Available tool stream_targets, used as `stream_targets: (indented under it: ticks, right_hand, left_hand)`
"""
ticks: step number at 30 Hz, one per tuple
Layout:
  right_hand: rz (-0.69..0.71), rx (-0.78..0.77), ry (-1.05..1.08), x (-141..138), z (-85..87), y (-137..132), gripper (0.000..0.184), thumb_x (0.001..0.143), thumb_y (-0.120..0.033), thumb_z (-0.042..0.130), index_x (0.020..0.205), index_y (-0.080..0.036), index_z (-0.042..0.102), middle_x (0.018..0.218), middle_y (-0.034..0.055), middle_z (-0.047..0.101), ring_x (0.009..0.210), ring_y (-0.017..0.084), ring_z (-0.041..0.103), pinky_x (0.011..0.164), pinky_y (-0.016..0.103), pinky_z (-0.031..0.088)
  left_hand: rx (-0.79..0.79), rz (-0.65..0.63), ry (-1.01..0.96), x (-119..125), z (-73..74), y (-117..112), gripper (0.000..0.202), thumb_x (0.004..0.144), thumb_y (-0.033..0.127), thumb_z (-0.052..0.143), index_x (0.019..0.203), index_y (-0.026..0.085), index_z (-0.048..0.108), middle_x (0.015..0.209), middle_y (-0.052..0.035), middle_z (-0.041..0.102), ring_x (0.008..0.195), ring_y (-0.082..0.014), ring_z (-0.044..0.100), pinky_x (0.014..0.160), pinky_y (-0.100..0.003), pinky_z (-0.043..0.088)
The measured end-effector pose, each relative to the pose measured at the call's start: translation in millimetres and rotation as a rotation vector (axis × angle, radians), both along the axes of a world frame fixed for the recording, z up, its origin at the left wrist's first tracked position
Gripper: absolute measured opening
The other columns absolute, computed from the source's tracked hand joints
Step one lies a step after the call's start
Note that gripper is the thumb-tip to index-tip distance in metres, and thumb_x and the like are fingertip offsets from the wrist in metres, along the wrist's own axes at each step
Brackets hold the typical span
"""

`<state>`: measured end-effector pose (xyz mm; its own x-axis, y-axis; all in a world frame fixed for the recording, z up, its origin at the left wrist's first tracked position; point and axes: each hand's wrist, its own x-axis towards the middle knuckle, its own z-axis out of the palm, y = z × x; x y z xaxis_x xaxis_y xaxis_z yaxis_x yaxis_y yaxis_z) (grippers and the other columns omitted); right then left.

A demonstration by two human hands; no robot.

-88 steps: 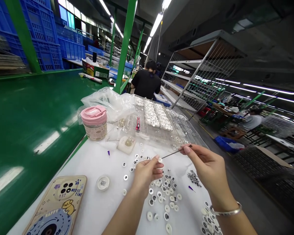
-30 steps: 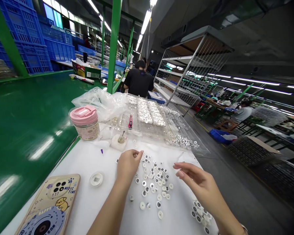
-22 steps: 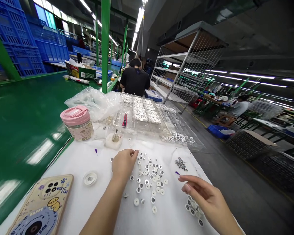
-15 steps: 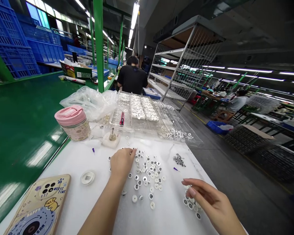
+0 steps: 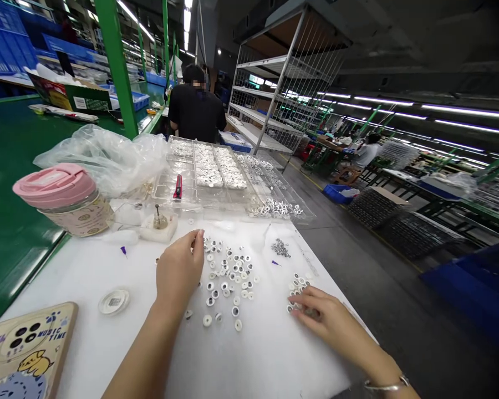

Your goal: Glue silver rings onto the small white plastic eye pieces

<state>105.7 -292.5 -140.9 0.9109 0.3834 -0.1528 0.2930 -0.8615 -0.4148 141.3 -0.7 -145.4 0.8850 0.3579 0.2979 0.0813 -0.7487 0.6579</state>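
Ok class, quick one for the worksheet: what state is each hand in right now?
Left hand: closed, fingers pinched; cannot tell if anything is held.
Right hand: open, fingers resting on a small pile of white ring-shaped parts, no clear grip.

Glossy green bench (image 5: 16,166) beside a matt white sheet (image 5: 249,360); clear plastic trays (image 5: 162,191), a crumpled plastic bag (image 5: 100,160) and a smooth pink plastic lid (image 5: 54,180) catch the factory light.

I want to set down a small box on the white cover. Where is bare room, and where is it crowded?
Bare white cover lies below the scattered plastic eye discs, left of your right hand. Another patch lies between the pink-lidded jar and the round white piece. Crowded: the discs beside your left hand.
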Motion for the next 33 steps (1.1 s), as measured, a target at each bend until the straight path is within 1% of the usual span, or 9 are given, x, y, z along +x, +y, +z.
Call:
stream_targets:
  ticks: [4, 7, 12, 15, 19, 23, 26, 29, 33]
  right_hand:
    - [0.054, -0.027, -0.01, 1, 0.2, 6, 0.024, 0.083, -0.027, 0.044, 0.094, -0.02, 0.064, 0.082, 0.0053, 0.055, 0.073, 0.014, 0.053, 0.067, 0.026, 0.041]
    - [0.03, 0.056, 0.03, 5, 4.1, 10, 0.019, 0.08, -0.029, 0.049, 0.08, -0.019, 0.064, 0.078, 0.0041, 0.057, 0.066, 0.012, 0.052, 0.061, 0.024, 0.04]
    - [-0.244, 0.455, 0.08, 17, 5.1, 34, 0.028, 0.074, -0.041, 0.057, 0.084, -0.016, 0.066, 0.067, 0.0043, 0.062, 0.062, 0.013, 0.055, 0.057, 0.023, 0.043]
    - [-0.317, 0.64, 0.126, 21, -0.8, 55, 0.032, 0.071, -0.041, 0.06, 0.085, -0.013, 0.067, 0.065, 0.0061, 0.062, 0.059, 0.013, 0.057, 0.054, 0.023, 0.045]
    - [-0.279, 0.69, 0.192, 27, -6.1, 65, 0.034, 0.073, -0.041, 0.057, 0.091, -0.013, 0.066, 0.068, 0.0064, 0.063, 0.06, 0.013, 0.058, 0.055, 0.023, 0.046]
    - [-0.273, 0.412, 0.007, 58, -6.8, 48, 0.035, 0.075, -0.037, 0.054, 0.104, -0.019, 0.062, 0.08, 0.0047, 0.064, 0.063, 0.013, 0.057, 0.059, 0.025, 0.046]
    - [-0.301, 0.231, -0.187, 90, -10.3, 33, 0.025, 0.072, -0.03, 0.055, 0.091, -0.019, 0.066, 0.083, 0.0042, 0.062, 0.064, 0.013, 0.054, 0.066, 0.028, 0.044]
    - [-0.267, 0.205, -0.199, 111, -15.5, 29, 0.018, 0.069, -0.027, 0.056, 0.079, -0.019, 0.069, 0.081, 0.0036, 0.062, 0.068, 0.015, 0.054, 0.068, 0.029, 0.041]
    - [-0.224, 0.221, -0.191, 119, -17.5, 32, 0.013, 0.067, -0.026, 0.057, 0.07, -0.019, 0.068, 0.076, 0.0038, 0.063, 0.069, 0.017, 0.054, 0.069, 0.03, 0.04]
  left_hand:
    - [-0.092, -0.128, -0.111, -7, 4.0, -15, 0.031, 0.087, 0.039, 0.037, 0.091, 0.019, 0.061, 0.071, 0.0005, 0.06, 0.061, -0.0123, 0.051, 0.058, -0.023, 0.033]
    - [-0.167, -0.318, -0.077, -11, 3.7, -29, 0.03, 0.086, 0.04, 0.041, 0.088, 0.018, 0.062, 0.068, 0.0007, 0.058, 0.058, -0.011, 0.049, 0.059, -0.022, 0.034]
    - [-0.364, -0.741, 0.174, -18, 1.2, -51, 0.029, 0.085, 0.04, 0.041, 0.096, 0.024, 0.062, 0.088, 0.0023, 0.06, 0.07, -0.01, 0.052, 0.062, -0.019, 0.036]
    - [-0.403, -0.851, 0.237, -19, -0.9, -56, 0.027, 0.086, 0.037, 0.039, 0.09, 0.026, 0.064, 0.078, 0.0034, 0.059, 0.066, -0.0095, 0.05, 0.059, -0.019, 0.035]
    - [-0.453, -0.833, 0.301, -16, -5.9, -53, 0.03, 0.086, 0.035, 0.038, 0.078, 0.023, 0.064, 0.061, 0.0031, 0.055, 0.055, -0.0091, 0.048, 0.052, -0.019, 0.033]
    - [-0.544, -0.709, 0.342, -11, -9.5, -48, 0.032, 0.082, 0.04, 0.043, 0.07, 0.017, 0.062, 0.061, 0.0003, 0.057, 0.056, -0.0114, 0.053, 0.051, -0.019, 0.037]
    - [-0.665, -0.606, 0.413, -8, -8.6, -47, 0.034, 0.079, 0.044, 0.046, 0.074, 0.016, 0.064, 0.058, -0.0013, 0.057, 0.053, -0.0129, 0.054, 0.048, -0.02, 0.04]
    - [-0.81, -0.563, 0.434, -4, -6.3, -46, 0.034, 0.076, 0.045, 0.052, 0.078, 0.014, 0.065, 0.064, -0.0037, 0.06, 0.053, -0.0134, 0.055, 0.044, -0.02, 0.042]
    - [-0.959, -0.559, 0.418, -1, -4.3, -43, 0.031, 0.073, 0.042, 0.057, 0.078, 0.012, 0.065, 0.081, -0.0068, 0.063, 0.055, -0.0125, 0.057, 0.042, -0.018, 0.042]
